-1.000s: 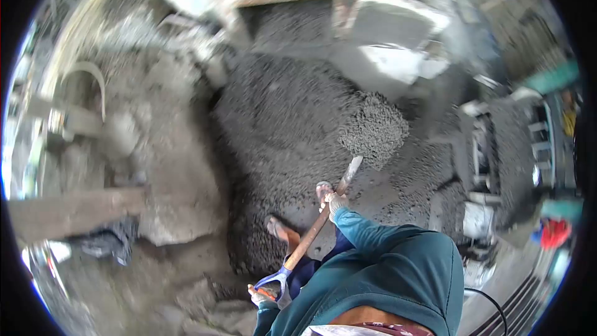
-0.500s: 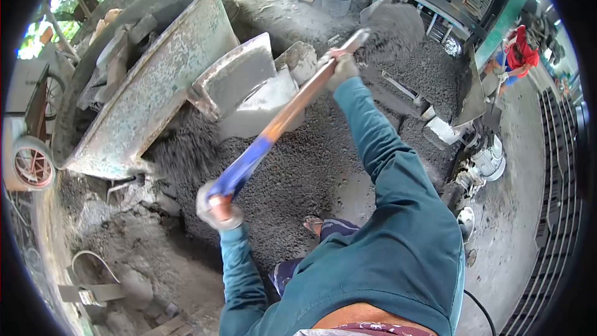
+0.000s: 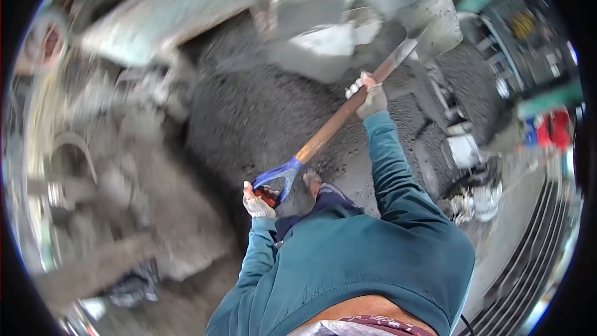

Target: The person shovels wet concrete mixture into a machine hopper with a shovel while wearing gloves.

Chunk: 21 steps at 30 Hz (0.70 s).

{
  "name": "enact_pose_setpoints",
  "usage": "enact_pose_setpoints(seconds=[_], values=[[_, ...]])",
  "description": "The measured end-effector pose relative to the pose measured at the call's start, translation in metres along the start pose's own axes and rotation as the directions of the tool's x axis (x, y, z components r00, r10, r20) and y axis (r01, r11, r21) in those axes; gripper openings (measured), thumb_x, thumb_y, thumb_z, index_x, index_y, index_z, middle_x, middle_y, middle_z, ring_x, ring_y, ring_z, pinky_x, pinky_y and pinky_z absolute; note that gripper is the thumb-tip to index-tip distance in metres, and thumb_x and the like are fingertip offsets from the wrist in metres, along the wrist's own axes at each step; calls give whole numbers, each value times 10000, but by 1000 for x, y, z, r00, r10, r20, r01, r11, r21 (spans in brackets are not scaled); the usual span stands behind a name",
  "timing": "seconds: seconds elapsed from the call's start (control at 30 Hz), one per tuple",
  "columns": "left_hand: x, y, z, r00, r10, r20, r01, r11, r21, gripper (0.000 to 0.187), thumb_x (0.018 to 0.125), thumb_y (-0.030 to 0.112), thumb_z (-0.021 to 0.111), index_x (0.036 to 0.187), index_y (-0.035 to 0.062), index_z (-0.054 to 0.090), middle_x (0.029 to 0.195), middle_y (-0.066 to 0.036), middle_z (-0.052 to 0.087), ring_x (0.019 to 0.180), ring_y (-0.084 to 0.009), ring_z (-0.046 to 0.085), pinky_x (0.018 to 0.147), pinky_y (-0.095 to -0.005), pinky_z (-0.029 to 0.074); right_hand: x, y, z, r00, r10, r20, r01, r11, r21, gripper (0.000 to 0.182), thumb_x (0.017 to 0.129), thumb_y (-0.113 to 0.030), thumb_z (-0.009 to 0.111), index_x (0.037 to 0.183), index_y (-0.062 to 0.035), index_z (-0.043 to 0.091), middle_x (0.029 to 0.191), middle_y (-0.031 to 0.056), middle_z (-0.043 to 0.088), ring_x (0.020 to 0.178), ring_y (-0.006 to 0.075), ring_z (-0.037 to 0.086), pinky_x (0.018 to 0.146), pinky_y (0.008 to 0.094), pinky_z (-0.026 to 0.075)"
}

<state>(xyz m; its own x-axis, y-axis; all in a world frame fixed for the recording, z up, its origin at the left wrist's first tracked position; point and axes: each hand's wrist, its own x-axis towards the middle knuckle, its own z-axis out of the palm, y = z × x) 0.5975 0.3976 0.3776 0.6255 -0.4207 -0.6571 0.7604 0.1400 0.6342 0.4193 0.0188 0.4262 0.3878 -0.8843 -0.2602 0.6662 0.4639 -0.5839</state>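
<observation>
A shovel [image 3: 333, 124] with a wooden shaft, a blue D-shaped handle and a flat metal blade slants across the view. My left hand [image 3: 258, 204], in a pale glove, is closed on the D-handle close to my waist. Farther up the shaft, my gloved right hand [image 3: 373, 98] wraps around the wood near the blade. The blade [image 3: 438, 25] points to the upper right and its visible face carries no heap. Dark, gravelly mix [image 3: 255, 112] spreads over the ground beneath the shaft.
A large pale metal trough [image 3: 205, 6] stands at the upper left, blurred. Beside it are a tilted metal chute [image 3: 311, 9] and a white powdery pile [image 3: 326, 39]. A motor [image 3: 485, 202] sits at right. Another person in red [image 3: 553, 129] is farther right.
My view has swung, so the trough sits higher and the rubble at left fills more. The shovel's handle has come nearer my body; its blade, earlier blurred with dark mix, now shows bare.
</observation>
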Motion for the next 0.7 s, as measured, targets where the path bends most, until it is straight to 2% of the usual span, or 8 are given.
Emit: enact_pose_setpoints(seconds=[0.1,0.17,0.27,0.4,0.57,0.6,0.63,0.7], values=[[4,-37,-162,924,-139,-357,102,987,-122,519,859,658,563,677,173,538,504,14,412,413,-157,397,371,-318,306,-30,173,3,821,240,-518,-398,892,-217,92,858,-149,658,896,-98,591,751,71,578,637,270,585,624,474,519],[-64,-70,-285,870,-232,-436,97,946,-309,447,877,533,628,614,205,479,519,15,439,443,-165,445,409,-345,363,-99,297,-45,770,462,-441,-637,604,-480,135,910,-245,578,862,-120,561,720,61,559,686,267,579,671,421,497],[-231,-75,-392,569,-276,-774,74,955,-286,401,912,510,581,738,149,590,655,-35,570,589,-197,571,529,-385,481,-293,519,-204,198,980,-13,-973,198,118,178,979,-238,472,865,-168,590,690,42,593,581,265,610,561,517,492],[-304,-11,-395,186,-184,-965,0,982,-188,375,911,472,595,755,131,597,665,-47,578,584,-211,574,529,-399,486,-480,492,-74,-112,904,-412,-945,-224,-236,176,894,-145,534,931,-8,638,585,143,551,541,329,595,527,478,502],[-186,-9,-358,294,-64,-954,-57,995,-85,343,911,425,613,775,110,606,676,-61,588,577,-230,578,529,-416,491,-377,533,-52,72,887,-456,-996,42,-74,204,921,-199,519,877,-37,635,578,123,544,541,312,587,527,483,492],[-144,-19,-352,377,-54,-925,-74,993,-89,337,911,415,616,779,105,607,679,-64,590,576,-234,578,529,-419,492,-302,600,-143,157,984,81,-872,99,479,248,894,-208,576,684,-118,478,518,61,464,488,276,548,504,481,491],[-111,-30,-346,450,-57,-891,-91,990,-110,330,910,406,620,783,101,609,681,-67,592,575,-238,579,529,-422,493,-193,620,-176,93,995,-33,-831,96,548,268,908,-221,552,670,-135,465,521,50,454,489,248,515,535,478,490],[-31,-43,-257,406,274,-872,-217,955,199,376,950,365,592,685,110,515,535,-42,488,396,-189,429,382,-357,362,-62,571,-151,313,880,-358,-947,316,-50,138,904,-164,559,788,-124,494,670,60,520,510,243,513,533,482,486]])
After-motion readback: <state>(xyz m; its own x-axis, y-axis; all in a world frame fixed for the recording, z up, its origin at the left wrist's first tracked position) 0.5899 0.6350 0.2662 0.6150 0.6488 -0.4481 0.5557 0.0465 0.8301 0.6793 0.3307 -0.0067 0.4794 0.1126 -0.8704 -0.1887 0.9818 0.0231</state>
